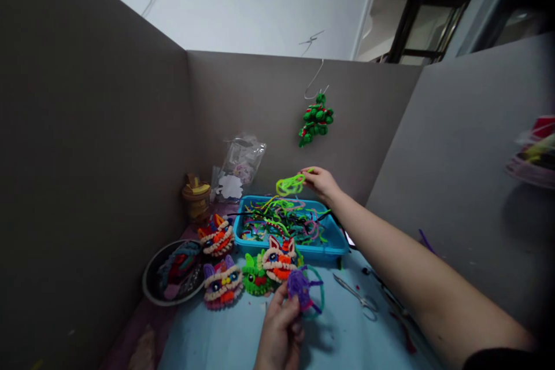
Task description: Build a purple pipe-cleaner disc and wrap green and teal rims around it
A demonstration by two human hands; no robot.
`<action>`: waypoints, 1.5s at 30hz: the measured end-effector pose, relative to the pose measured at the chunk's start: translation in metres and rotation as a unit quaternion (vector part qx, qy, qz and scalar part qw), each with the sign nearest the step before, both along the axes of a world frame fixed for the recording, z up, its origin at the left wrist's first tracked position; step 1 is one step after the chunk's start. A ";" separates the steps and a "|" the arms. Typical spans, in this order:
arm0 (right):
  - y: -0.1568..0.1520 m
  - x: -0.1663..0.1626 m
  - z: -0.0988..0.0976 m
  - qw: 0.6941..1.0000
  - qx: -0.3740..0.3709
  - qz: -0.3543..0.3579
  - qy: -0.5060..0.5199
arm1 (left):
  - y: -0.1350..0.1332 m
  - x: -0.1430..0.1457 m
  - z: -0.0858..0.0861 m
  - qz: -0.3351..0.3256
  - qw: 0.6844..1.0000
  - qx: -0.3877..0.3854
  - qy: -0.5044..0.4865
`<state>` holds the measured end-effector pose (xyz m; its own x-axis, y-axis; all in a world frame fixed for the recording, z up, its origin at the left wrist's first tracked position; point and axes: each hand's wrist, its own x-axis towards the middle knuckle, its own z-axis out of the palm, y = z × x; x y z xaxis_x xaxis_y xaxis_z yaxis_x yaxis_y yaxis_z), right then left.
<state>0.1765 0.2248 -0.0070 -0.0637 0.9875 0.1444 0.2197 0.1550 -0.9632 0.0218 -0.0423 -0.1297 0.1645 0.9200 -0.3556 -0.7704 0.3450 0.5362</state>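
My left hand (282, 319) is closed on a purple pipe-cleaner piece (298, 286), with a teal loop (319, 295) standing out at its right side. Over the back of a blue tray (295, 251), my right hand (319, 181) pinches a coiled bundle of yellow-green pipe cleaners (289, 185). Tangled pipe cleaners (277, 222) of many colours lie in the tray below it. Several fuzzy lion-head figures sit in front and to the left: a white and orange one (280, 260), a green one (255, 277), a purple one (223, 284) and a red-orange one (217, 237).
Scissors (355, 295) lie on the blue table cover right of my left hand. At left stand a metal bowl (150, 283) of coloured pieces and a brown container (196, 202). A clear bag (245, 159) leans on the grey partition (251, 92), where a green ornament (316, 118) hangs.
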 end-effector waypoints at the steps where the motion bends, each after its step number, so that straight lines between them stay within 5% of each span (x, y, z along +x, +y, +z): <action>1: -0.002 0.002 -0.002 1.000 -0.004 -0.004 -0.001 | 0.000 0.000 0.000 0.002 1.000 0.001 0.000; 18: -0.087 0.033 -0.015 0.989 0.030 -0.005 0.144 | -0.003 0.001 0.000 -0.041 0.996 0.050 0.055; 27: -0.153 0.033 -0.032 0.979 -0.016 -0.012 0.204 | -0.006 0.003 0.000 -0.073 0.991 0.085 0.079; 34: -0.209 0.026 -0.054 0.962 -0.109 0.034 0.249 | -0.011 0.003 0.010 -0.034 0.992 0.116 0.048; 41: -0.219 0.024 -0.063 0.949 -0.160 0.032 0.269 | -0.010 0.000 0.008 -0.073 0.983 0.141 0.086; 45: -0.212 0.028 -0.064 0.945 -0.170 -0.006 0.280 | -0.009 -0.002 0.006 -0.001 0.972 0.179 0.153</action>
<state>0.2046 0.0126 -0.0708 -0.0597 0.9830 -0.1736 -0.3403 -0.1835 -0.9222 0.0198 -0.0510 -0.1242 0.1029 0.9936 -0.0457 -0.5558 0.0956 0.8258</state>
